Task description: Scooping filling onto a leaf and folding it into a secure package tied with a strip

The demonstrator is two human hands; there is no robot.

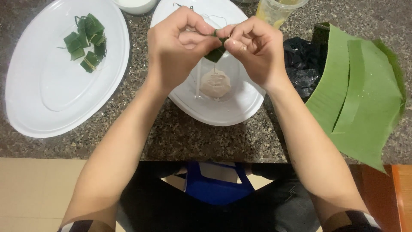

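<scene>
Your forearms rise from the near edge of the table [180,141] and converge — both wrists lifted, hands meeting in mid-air above the nearer white oval plate [240,107]. Your left hand [178,47] is curled almost shut, thumb and forefinger pinched on the small leaf parcel [216,53]. Your right hand [253,49] mirrors it at 3 o'clock of the parcel, fingertips closed on the same dark green bundle, knuckles turned up. A thin string trails from the pinch toward 12 o'clock; whether it is already wound round the parcel I cannot tell.

Directly beneath the parcel, at 6 o'clock, a pale pinkish lump of filling [216,83] sits in the plate's hollow, well clear of your fingers.

At 3 o'clock a stack of banana leaf pieces [360,99] overhangs the table's near edge, with a crumpled black plastic bag [302,64] between it and the plate. At 9 o'clock the large white platter [47,94] lies open, mostly bare — finished green parcels [86,43] cluster at its far end. Past your right hand, at 1 o'clock, stands a clear plastic cup [277,10].
</scene>
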